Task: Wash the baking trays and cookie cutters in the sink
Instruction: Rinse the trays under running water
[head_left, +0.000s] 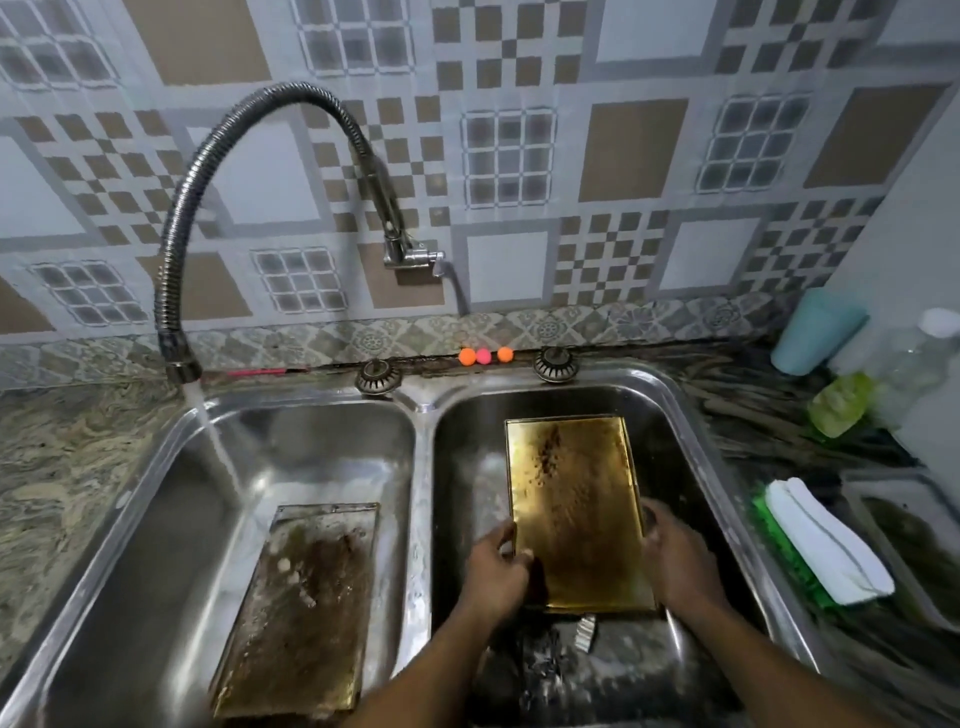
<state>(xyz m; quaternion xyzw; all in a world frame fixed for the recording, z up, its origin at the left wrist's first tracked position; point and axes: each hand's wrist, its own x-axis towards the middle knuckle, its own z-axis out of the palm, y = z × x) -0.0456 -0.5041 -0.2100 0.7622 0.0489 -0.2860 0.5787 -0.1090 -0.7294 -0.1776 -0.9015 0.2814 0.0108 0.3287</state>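
1. A double steel sink (423, 431) is set into a marbled stone table (62, 467); a patterned tile wall rises behind it.
2. In the right basin a golden baking tray (574, 512) leans with its far end raised toward the back wall; its surface is shiny, with a dark speckled patch near the top.
3. The left hand (496, 569) grips the tray's left edge near its lower end, fingers curled over the rim; the right hand (675, 551) clasps the right edge at about the same height (both hands are closed on the tray).
4. Just below the tray's near edge a small fluted metal cookie cutter (587, 631) lies on the wet basin floor, among dark, blurred shapes I cannot identify.
5. In the left basin a second baking tray (304, 605) lies flat, heavily soiled with brown residue and a few pale spots.
6. A flexible metal faucet (208, 171) arches over from the wall; water (215, 441) runs from its nozzle into the left basin, landing just beyond the dirty tray's far corner.
7. On the table to the right sit a folded white cloth (826, 540) on something green, a teal cup (815, 332), and a yellow-green sponge (839, 405).
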